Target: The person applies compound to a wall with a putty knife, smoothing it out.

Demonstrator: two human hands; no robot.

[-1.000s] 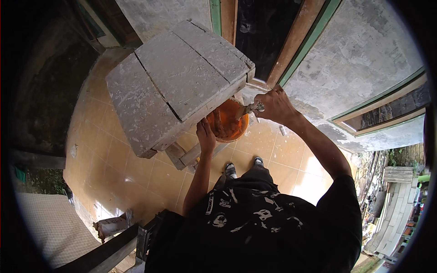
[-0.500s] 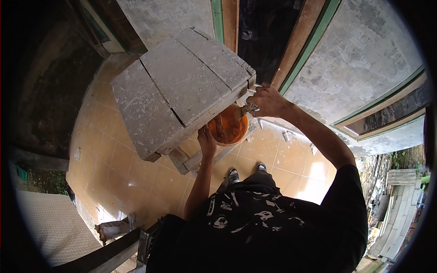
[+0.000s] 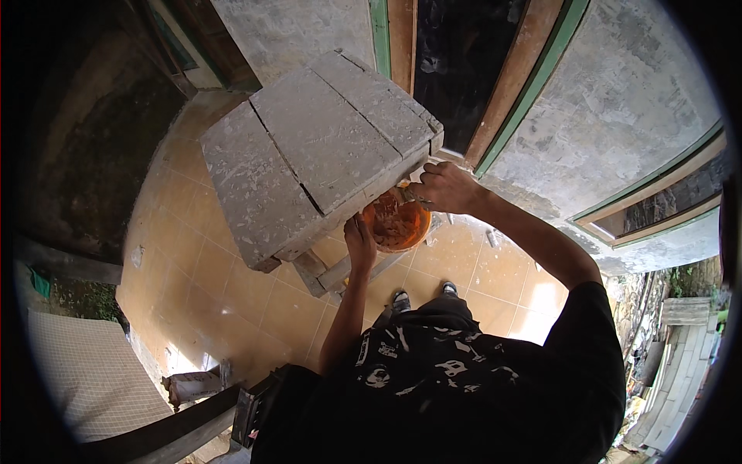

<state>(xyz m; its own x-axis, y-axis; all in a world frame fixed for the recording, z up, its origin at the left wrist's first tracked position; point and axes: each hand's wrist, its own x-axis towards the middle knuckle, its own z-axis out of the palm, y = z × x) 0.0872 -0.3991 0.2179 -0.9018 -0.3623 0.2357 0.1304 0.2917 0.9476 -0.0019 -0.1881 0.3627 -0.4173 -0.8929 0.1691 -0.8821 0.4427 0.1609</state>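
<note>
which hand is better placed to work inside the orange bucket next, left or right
Probably the right: the right hand grips a tool at the orange bucket's opening, while the left hand is at its left side, no tool visible.

1. The left hand (image 3: 360,237) is at the left edge of an orange bucket (image 3: 423,231); its grip is hard to make out.
2. The right hand (image 3: 444,188) clasps a tool (image 3: 403,196) over the bucket's mouth.
3. A pale-spattered wooden platform (image 3: 325,131) partly hides the bucket.
4. Two feet (image 3: 401,302) stand on tan tiles (image 3: 263,301).
5. A patchy grey wall (image 3: 626,100) rises at right.
</note>
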